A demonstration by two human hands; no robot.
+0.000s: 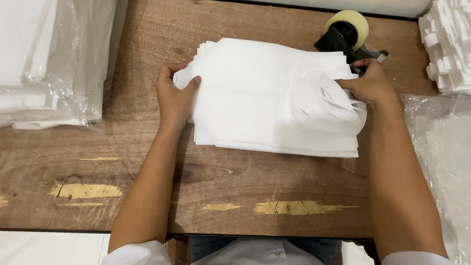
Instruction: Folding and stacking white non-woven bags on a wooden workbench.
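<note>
Head view: two hands, left hand [176, 100] and right hand [370, 82], each grasping one white sheet stack [266, 101]; one tape dispenser [347, 33].

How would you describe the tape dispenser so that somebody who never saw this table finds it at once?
Start from the brown wooden table and go to its far edge, just behind the stack of white sheets and beyond the right hand. There stands the tape dispenser: a black holder carrying a roll of clear, yellowish tape. It is the only dark object among white and transparent neighbours.
</note>
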